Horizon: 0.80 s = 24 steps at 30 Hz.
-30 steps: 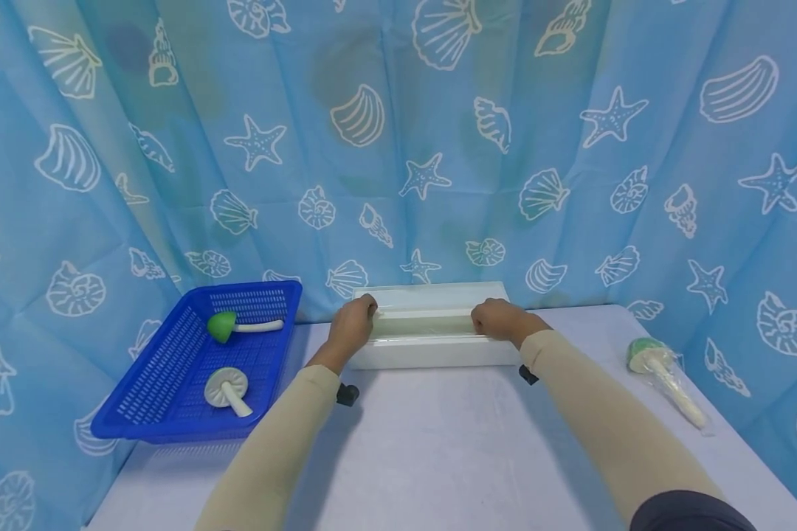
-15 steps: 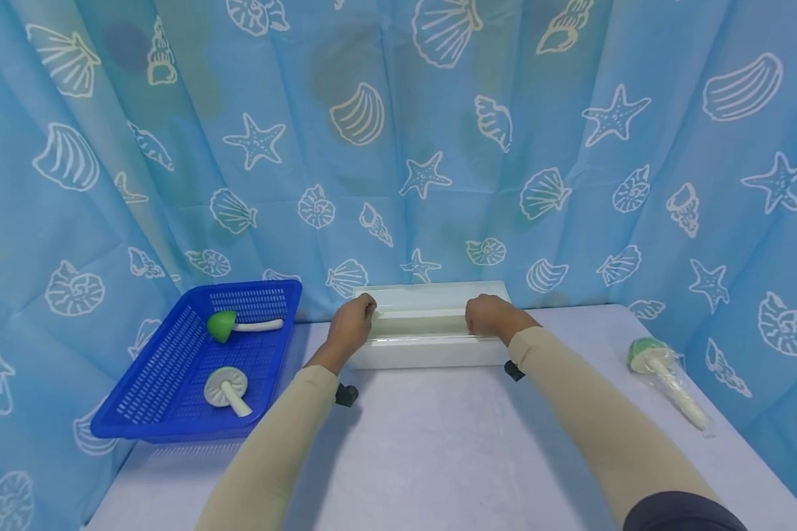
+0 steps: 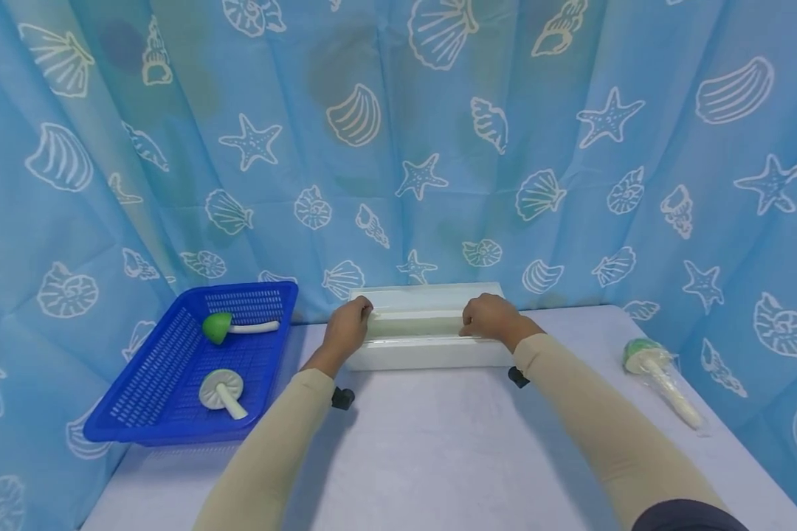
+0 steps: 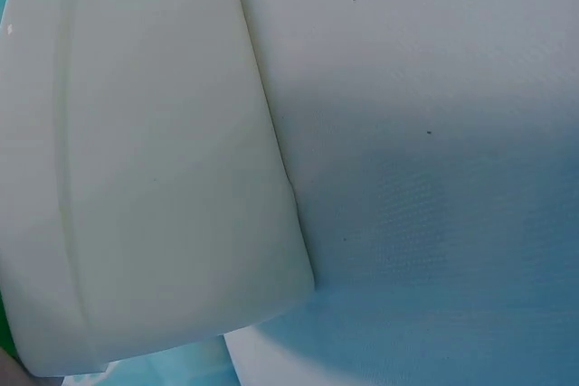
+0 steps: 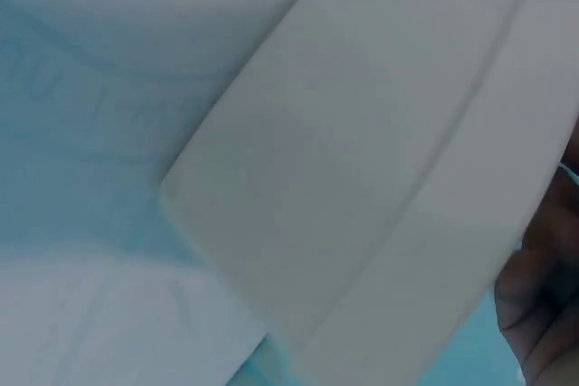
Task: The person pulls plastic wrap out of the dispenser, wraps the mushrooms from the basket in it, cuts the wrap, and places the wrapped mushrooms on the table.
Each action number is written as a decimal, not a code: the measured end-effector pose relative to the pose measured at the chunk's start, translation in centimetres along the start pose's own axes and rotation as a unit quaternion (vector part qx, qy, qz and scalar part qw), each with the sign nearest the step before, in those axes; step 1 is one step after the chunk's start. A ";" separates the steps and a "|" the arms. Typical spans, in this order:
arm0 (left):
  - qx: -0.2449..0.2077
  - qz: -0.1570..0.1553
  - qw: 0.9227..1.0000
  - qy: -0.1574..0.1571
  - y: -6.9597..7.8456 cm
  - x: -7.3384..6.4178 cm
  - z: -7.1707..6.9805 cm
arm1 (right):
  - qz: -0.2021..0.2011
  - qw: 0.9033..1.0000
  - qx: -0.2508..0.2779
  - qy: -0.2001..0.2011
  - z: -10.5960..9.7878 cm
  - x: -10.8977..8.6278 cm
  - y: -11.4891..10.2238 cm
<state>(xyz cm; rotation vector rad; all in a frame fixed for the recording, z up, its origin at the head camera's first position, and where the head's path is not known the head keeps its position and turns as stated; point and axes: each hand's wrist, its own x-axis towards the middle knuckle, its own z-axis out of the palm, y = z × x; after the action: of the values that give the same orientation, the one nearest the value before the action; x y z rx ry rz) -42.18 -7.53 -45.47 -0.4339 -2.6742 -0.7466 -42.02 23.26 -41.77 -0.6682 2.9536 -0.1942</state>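
A long white box (image 3: 432, 355) with an open trough along its top stands at the back of the table. My left hand (image 3: 347, 326) lies over its left end, fingers bent down at the opening. Over the right part of the opening is my right hand (image 3: 494, 318), its fingers curled downward. What either hand holds inside I cannot tell. The left wrist view shows the box's smooth side (image 4: 172, 160) and a sliver of green (image 4: 5, 327) by the hand at the left edge. In the right wrist view, curled fingers (image 5: 534, 287) show beyond the box's edge.
On the left, a blue plastic basket (image 3: 275, 369) holds two toy mushrooms with white stems, a green-capped one (image 3: 218, 328) and one underside up (image 3: 222, 389). Another mushroom in clear wrap (image 3: 660, 380) lies at the right table edge. A blue shell-patterned curtain (image 3: 438, 110) hangs behind.
My right hand has shifted a little left along the box's opening and its fingers have changed pose slightly. The left hand and the box stay nearly in place.
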 end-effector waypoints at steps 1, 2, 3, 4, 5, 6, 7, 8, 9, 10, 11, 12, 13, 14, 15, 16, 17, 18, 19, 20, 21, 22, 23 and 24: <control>-0.003 0.002 1.000 0.000 -0.1 0.0 0.0 | 0.005 1.000 0.001 -0.003 0.1 0.2 -0.2; -0.003 0.005 1.000 0.001 -0.2 -0.1 0.0 | 0.011 1.000 0.002 -0.004 0.2 0.4 -0.4; -0.005 0.008 1.000 0.002 -0.2 -0.1 0.0 | 0.023 1.000 0.002 -0.003 0.3 0.5 -0.7; -0.007 0.009 1.000 0.001 -0.3 -0.1 0.1 | 0.033 0.999 0.005 -0.007 0.4 0.7 -0.8; -0.009 0.009 1.000 0.001 -0.3 -0.1 0.1 | 0.041 0.999 0.006 -0.009 0.4 0.8 -1.0; -0.009 0.008 1.000 0.001 -0.3 -0.1 0.0 | 0.049 0.999 0.003 -0.013 0.5 0.9 -1.1; -0.008 0.007 1.000 0.001 -0.3 -0.1 0.0 | 0.055 0.998 -0.002 -0.016 0.5 1.0 -1.2; -0.007 0.005 1.000 0.000 -0.3 -0.1 0.0 | 0.056 0.998 -0.005 -0.019 0.4 1.1 -1.3; -0.007 0.003 1.000 -0.001 -0.3 -0.1 -0.1 | 0.056 0.998 -0.010 -0.023 0.4 1.1 -1.4; -0.007 0.001 1.000 -0.003 -0.2 -0.1 -0.1 | 0.054 0.998 -0.016 -0.029 0.3 1.1 -1.3; -0.006 0.001 1.000 -0.004 -0.2 0.0 -0.2 | 0.052 0.998 -0.021 -0.035 0.2 1.1 -1.2; -0.005 0.000 1.000 -0.005 -0.1 0.0 -0.2 | 0.050 0.998 -0.023 -0.040 0.1 1.1 -1.1; -0.003 0.000 1.000 -0.006 -0.1 0.0 -0.3 | 0.048 0.998 -0.021 -0.041 0.1 1.1 -0.9; -0.002 -0.001 1.000 -0.006 0.0 0.0 -0.3 | 0.047 0.998 -0.016 -0.043 0.1 1.1 -0.7; 0.000 -0.002 1.000 -0.006 0.0 0.0 -0.3 | 0.048 0.998 -0.008 -0.042 0.1 1.0 -0.6; 0.002 -0.003 1.000 -0.005 0.0 0.0 -0.4 | 0.048 0.998 -0.001 -0.041 0.2 1.0 -0.6; 0.002 -0.004 1.000 -0.004 0.0 0.0 -0.4 | 0.050 0.998 0.010 -0.038 0.3 1.1 -0.5; 0.002 -0.006 1.000 -0.002 0.1 0.0 -0.3 | 0.055 0.998 0.022 -0.036 0.4 1.1 -0.5; 0.002 -0.008 1.000 0.000 0.0 0.0 -0.2 | 0.060 0.997 0.033 -0.032 0.5 1.1 -0.5; 0.002 -0.007 1.000 0.002 0.0 0.0 -0.2 | 0.063 0.997 0.040 -0.032 0.5 1.1 -0.6; 0.002 -0.007 1.000 0.003 0.0 0.0 0.0 | 0.067 0.996 0.043 -0.032 0.6 1.1 -0.7; 0.001 -0.006 1.000 0.003 -0.1 0.0 0.0 | 0.066 0.996 0.042 -0.031 0.6 1.2 -0.8; 0.000 -0.006 1.000 0.002 -0.1 0.0 0.0 | 0.067 0.996 0.042 -0.029 0.7 1.3 -0.9; 0.000 -0.005 1.000 -0.001 -0.2 0.0 0.0 | 0.066 0.997 0.040 -0.029 0.7 1.4 -1.0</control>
<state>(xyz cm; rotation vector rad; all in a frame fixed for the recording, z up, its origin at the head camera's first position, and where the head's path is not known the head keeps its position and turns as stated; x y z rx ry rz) -42.23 -7.69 -45.58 -0.4209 -2.6799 -0.7499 -42.75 21.69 -42.42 -0.4585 2.9025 -0.2748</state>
